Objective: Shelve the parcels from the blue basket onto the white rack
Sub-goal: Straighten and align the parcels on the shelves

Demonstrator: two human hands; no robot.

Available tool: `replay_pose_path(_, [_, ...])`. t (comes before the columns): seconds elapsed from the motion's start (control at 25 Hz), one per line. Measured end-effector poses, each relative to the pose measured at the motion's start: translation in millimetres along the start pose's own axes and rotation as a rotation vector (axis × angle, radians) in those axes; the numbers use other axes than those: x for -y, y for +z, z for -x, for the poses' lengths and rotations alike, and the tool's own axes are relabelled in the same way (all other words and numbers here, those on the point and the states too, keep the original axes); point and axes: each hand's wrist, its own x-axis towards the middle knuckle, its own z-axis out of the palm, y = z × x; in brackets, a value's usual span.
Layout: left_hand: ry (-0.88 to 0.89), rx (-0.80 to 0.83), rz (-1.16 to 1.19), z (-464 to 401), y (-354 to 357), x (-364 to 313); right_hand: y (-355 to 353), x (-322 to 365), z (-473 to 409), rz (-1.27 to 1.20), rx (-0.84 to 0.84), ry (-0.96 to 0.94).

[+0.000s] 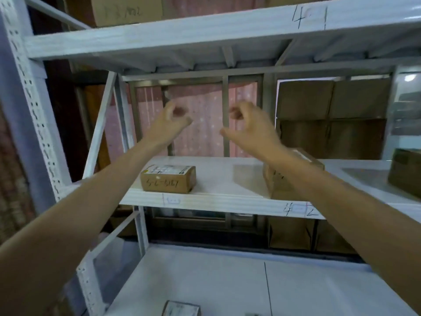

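A small brown cardboard parcel (pixel 168 179) sits on the white metal rack (pixel 218 201)'s middle shelf. Above it, left hand (pixel 169 123) and right hand (pixel 249 126) hover loosely curled, empty. Risk: a dropping forearm could nudge it off the edge.

Pink-curtained window (pixel 206 119) behind, stacked cartons (pixel 330 117)
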Motion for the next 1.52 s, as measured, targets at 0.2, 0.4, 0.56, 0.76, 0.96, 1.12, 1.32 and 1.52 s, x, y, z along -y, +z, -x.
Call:
replay_pose_path(0.2, [-0.476,-0.017,0.027,67,-47,140,118,-6,39,-0.164,0.319,0.267])
replay_pose_path(0.4, [-0.553,0.072,0.045,88,-46,186,163,-12,49,-0.239,0.308,0.386])
replay_pose_path(0.56, [-0.458,0.165,-0.005,90,-43,193,181,-11,57,-0.231,0.268,0.375])
replay_pose_path(0.76, [-0.423,0.177,-0.172,90,-36,200,187,-13,59,-0.183,0.229,0.397])
replay_pose_path(0.96, [-0.418,0.134,-0.22,91,-32,204,192,-16,59,-0.11,0.214,0.397])
replay_pose_path(1.12, [-0.428,0.128,-0.115,91,-37,195,189,-17,57,-0.157,0.201,0.411])
replay_pose_path(1.32, [-0.21,-0.189,0.05,64,-23,128,131,-21,53,-0.108,0.049,0.291])
replay_pose_path(1.52, [0.027,0.147,0.161,37,79,11,14,-56,47,0.05,-0.183,0.193])
